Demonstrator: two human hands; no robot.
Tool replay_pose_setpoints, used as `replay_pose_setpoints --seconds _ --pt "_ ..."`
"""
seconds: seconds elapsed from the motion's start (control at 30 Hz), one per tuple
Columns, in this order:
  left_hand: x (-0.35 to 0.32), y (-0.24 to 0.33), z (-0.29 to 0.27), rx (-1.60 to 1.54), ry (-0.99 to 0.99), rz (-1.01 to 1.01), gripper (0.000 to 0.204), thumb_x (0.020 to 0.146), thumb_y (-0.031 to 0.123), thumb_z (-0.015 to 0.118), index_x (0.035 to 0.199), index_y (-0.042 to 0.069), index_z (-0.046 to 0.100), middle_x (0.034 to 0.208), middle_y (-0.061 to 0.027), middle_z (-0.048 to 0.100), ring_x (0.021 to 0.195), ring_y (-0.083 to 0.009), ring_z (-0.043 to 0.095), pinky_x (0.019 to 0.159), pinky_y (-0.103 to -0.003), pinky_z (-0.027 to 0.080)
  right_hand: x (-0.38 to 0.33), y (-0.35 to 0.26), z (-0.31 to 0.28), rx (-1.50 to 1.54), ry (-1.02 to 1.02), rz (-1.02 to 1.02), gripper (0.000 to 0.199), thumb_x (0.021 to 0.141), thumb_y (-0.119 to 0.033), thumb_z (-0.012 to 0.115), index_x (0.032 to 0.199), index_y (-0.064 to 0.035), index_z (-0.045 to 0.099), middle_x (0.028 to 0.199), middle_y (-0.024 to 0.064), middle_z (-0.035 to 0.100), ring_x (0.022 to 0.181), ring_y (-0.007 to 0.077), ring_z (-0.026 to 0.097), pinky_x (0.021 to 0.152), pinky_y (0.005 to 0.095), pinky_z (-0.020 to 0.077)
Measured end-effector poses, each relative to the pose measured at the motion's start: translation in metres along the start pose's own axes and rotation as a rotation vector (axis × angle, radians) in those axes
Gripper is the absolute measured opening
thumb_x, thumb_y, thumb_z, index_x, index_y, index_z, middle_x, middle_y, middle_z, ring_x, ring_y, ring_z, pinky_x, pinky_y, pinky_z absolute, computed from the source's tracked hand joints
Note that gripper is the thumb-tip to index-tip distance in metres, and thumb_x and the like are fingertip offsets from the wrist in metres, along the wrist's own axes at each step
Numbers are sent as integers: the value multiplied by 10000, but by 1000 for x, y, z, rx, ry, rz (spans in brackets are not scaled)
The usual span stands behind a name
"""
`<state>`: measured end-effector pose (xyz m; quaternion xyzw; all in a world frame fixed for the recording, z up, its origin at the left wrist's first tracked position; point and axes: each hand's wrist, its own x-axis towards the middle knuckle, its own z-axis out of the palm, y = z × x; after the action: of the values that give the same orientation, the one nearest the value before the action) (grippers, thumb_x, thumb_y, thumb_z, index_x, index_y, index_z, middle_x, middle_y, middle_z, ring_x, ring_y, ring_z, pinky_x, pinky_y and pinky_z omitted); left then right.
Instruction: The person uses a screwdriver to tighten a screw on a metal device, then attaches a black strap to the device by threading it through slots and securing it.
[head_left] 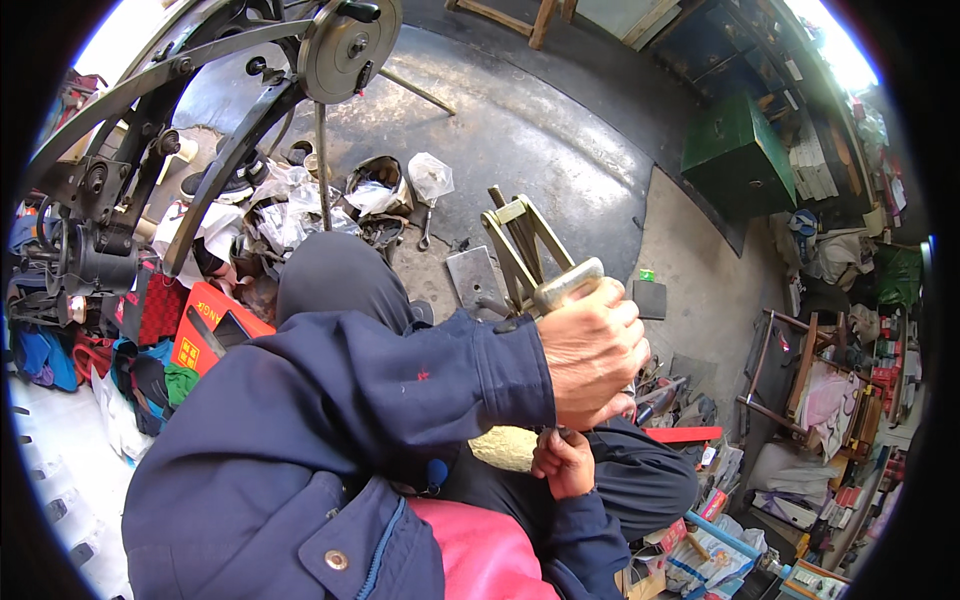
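My left hand (600, 352) reaches across from the left with curled fingers, closed over the rounded pale end of a metal cobbler's stand (522, 245). The stand's brassy legs and crossbars stick out beyond the knuckles. Below it, close to my lap, my right hand (565, 464) is closed in a pinch. A small dark tip (568, 435) shows at its fingers; what it belongs to is hidden. Just left of the right hand lies a yellowish pad (505, 447) over my legs. A pink-red cloth (480, 550) covers my lap.
A hand-cranked machine with a wheel (350, 45) stands at the upper left. Plastic bags and shoes (290, 205) lie below it. A red box (212, 325) is at left. Tools (665, 400) crowd the right, and a green box (740, 155) stands at the far right.
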<state>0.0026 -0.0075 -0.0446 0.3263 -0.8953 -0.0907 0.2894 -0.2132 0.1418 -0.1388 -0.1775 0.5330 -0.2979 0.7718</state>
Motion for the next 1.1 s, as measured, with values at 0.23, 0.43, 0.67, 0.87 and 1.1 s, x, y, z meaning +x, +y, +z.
replay_pose_setpoints --seconds 0.23,0.43,0.67,0.87,1.1 --pt "-2 -6 -1 -23 25 8 392 806 458 705 851 72 658 839 -69 631 870 -232 622 847 -385 445 39 4 -17 -205 271 -190 168 927 -175 624 812 -108 520 627 -33 383 530 104 380 521 294 367" --pt "-4 -4 -4 -9 45 -49 384 816 447 701 864 68 655 839 -78 629 869 -240 622 836 -389 452 48 -40 -39 -271 -16 -359 217 1004 -301 600 935 -103 545 701 7 491 550 125 430 533 320 417" --pt "-2 -9 -8 -67 35 -40 447 733 471 738 850 49 645 841 -95 633 858 -251 633 840 -384 459 30 -70 -45 -102 -241 -157 482 910 -377 603 1189 10 666 868 82 638 679 177 601 626 312 486" --pt "-2 -9 -6 -3 7 2 408 801 459 722 861 62 647 829 -86 635 853 -244 641 834 -366 462 32 -60 -62 -163 -275 -113 738 867 -631 654 1233 10 635 958 88 660 783 164 605 702 292 464" --pt "0 -8 -5 -31 0 13 342 815 401 710 842 64 658 812 -87 642 837 -249 636 818 -364 465 20 -94 -31 -294 -354 44 1066 605 -554 951 1408 -10 508 1207 43 636 1091 147 606 937 291 482"
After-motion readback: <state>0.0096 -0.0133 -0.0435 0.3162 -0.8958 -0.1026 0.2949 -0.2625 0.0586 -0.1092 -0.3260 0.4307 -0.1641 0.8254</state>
